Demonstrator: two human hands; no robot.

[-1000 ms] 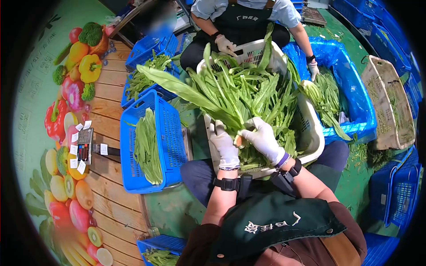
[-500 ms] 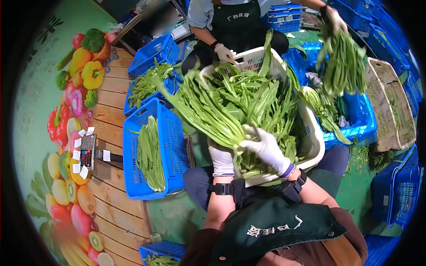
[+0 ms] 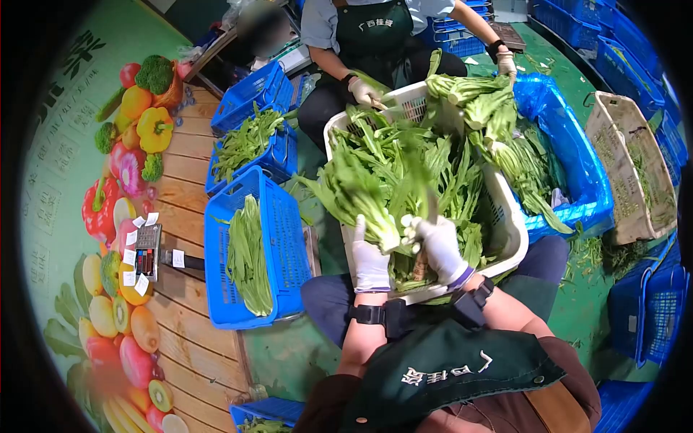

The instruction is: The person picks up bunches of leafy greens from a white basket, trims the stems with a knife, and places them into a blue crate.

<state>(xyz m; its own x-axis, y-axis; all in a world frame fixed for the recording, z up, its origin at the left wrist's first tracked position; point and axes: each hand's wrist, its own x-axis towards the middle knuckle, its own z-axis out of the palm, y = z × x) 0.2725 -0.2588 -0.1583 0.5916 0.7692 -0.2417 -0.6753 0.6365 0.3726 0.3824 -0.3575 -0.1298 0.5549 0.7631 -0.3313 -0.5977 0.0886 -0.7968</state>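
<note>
My left hand [image 3: 372,265], in a white glove, is closed around the lower part of a bunch of leafy greens [image 3: 359,198]. The bunch's pale cut base points toward me, and its leaves are partly blurred. Close beside it, my gloved right hand [image 3: 443,249] grips a knife [image 3: 421,265]; its brown handle sticks out below the fist, and a narrow blurred blade shows above. Small white stem pieces [image 3: 408,228] are between the two hands. Both hands are over a white crate [image 3: 514,242] full of loose long-leaved greens [image 3: 440,173].
Opposite sits a co-worker [image 3: 375,36] with gloved hands, one on a bunch at the blue-lined crate [image 3: 595,169]. Blue baskets [image 3: 289,238] with greens stand to the left. A dirty beige crate [image 3: 613,144] is at the right, beside stacked blue crates [image 3: 646,310].
My bunch has turned more upright, its base now nearer me. My right hand has come off the base, and a knife now shows in it. The co-worker's raised bunch is lowered onto the blue-lined crate.
</note>
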